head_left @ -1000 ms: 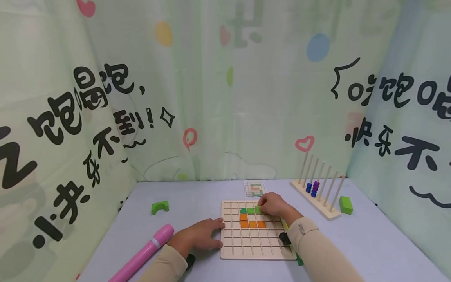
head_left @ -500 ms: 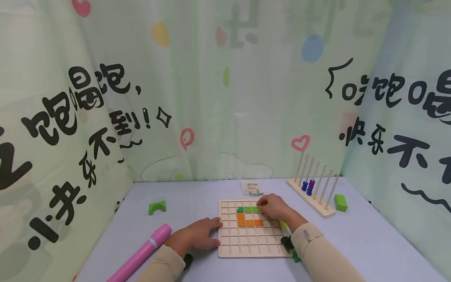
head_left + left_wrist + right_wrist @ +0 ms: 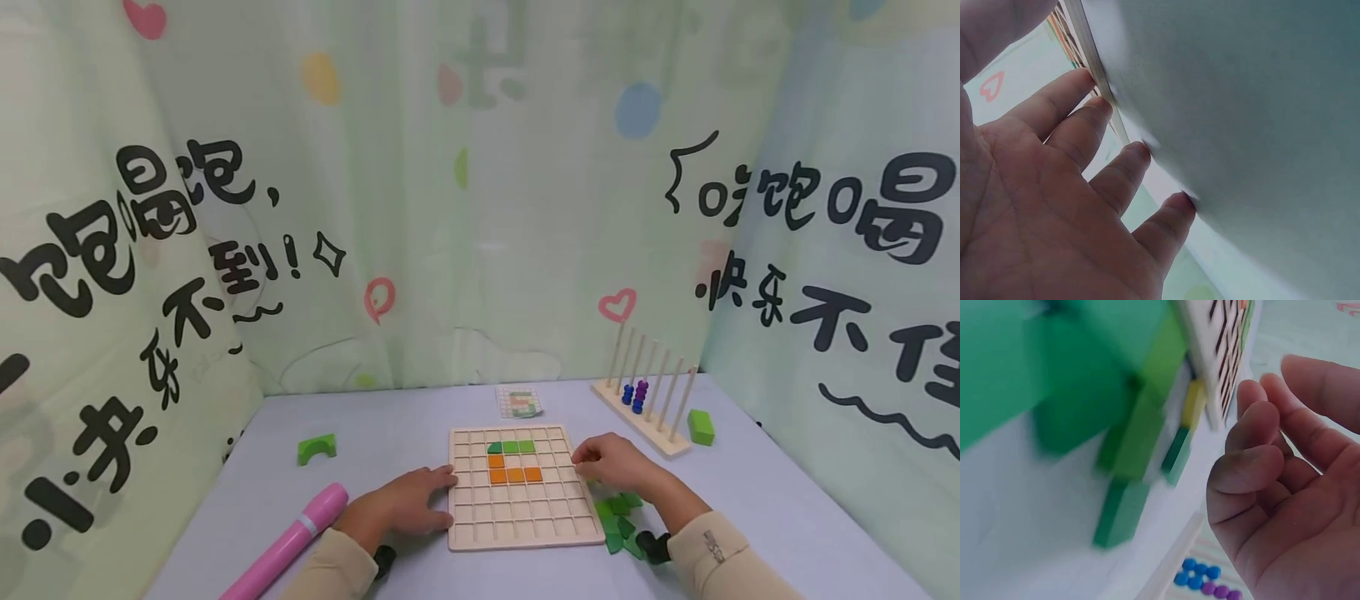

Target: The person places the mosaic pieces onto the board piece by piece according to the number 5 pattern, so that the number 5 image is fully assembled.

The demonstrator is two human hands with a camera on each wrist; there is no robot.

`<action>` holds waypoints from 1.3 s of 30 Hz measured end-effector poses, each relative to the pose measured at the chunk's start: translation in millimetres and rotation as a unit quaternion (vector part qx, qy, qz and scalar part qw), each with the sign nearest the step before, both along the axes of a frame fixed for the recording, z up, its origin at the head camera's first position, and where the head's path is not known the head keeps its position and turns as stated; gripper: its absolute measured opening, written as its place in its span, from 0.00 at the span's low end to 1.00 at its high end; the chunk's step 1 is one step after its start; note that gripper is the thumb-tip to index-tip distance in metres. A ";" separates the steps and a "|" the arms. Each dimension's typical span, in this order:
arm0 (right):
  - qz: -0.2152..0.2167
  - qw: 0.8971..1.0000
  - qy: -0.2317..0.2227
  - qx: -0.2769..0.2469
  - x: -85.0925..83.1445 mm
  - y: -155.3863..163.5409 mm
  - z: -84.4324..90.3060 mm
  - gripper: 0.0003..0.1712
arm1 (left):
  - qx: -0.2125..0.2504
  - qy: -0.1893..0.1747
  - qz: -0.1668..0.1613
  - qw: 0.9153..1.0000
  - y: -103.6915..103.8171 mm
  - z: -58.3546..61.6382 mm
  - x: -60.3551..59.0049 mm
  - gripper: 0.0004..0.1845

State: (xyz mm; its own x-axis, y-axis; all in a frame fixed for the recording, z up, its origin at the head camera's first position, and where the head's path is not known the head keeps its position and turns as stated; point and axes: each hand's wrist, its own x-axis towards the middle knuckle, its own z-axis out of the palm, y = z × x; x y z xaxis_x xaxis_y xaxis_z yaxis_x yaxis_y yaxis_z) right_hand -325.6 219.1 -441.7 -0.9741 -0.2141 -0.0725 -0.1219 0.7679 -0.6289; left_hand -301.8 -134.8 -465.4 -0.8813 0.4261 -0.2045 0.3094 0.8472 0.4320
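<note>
Closest to the person, a long pink plastic tube (image 3: pixel 288 540) lies slanted on the pale lilac tabletop (image 3: pixel 750 500), well to the left of the left hand (image 3: pixel 405 507). That hand rests flat, fingers spread and nearly straight, their tips (image 3: pixel 1100 106) touching the left edge of the pale wooden grid board (image 3: pixel 525 533); it grips nothing. Just off the board's right edge sits a loose heap of flat green wooden tiles (image 3: pixel 618 521), and the right hand (image 3: pixel 618 462) hovers right over them beside the board, its fingers (image 3: pixel 1244 472) loosely curled with nothing between them. The right wrist view shows those tiles blurred, with a small yellow piece (image 3: pixel 1192 403) against the board's side.

The board lies flat in the middle of the table, square-celled, mostly bare. In its far half sit three green squares in a row (image 3: pixel 512 447) with an L of orange squares (image 3: pixel 510 472) directly below, touching.

Beyond it lies a small printed pattern card (image 3: pixel 520 402). Far left stands a green arch block (image 3: pixel 317 448); far right, a wooden peg rack (image 3: pixel 645 400) carrying blue and purple beads (image 3: pixel 636 393), with a green rectangular block (image 3: pixel 701 427) beside it
</note>
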 end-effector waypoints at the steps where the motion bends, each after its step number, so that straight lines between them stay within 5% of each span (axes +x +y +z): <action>1: 0.002 1.000 -0.004 0.006 3.2 3.2 1.3 0.06 | 0.000 0.002 -0.002 1.000 -0.9 -0.4 -0.3 0.35; 9: 0.024 0.994 -0.012 0.106 21.3 31.1 -2.7 0.08 | 0.007 0.000 -0.001 1.000 -0.7 0.2 0.5 0.35; 24: 0.009 0.988 -0.005 0.153 29.9 35.6 -4.8 0.09 | 0.009 -0.002 0.005 1.000 -0.4 2.1 1.8 0.35; 31: -0.001 0.992 0.009 0.126 32.7 37.7 -8.7 0.13 | 0.010 0.002 0.002 1.000 -0.9 2.3 2.5 0.35; 39: 0.010 1.000 0.001 0.001 25.7 52.4 -7.8 0.08 | 0.016 -0.006 0.004 1.000 0.4 2.6 2.3 0.35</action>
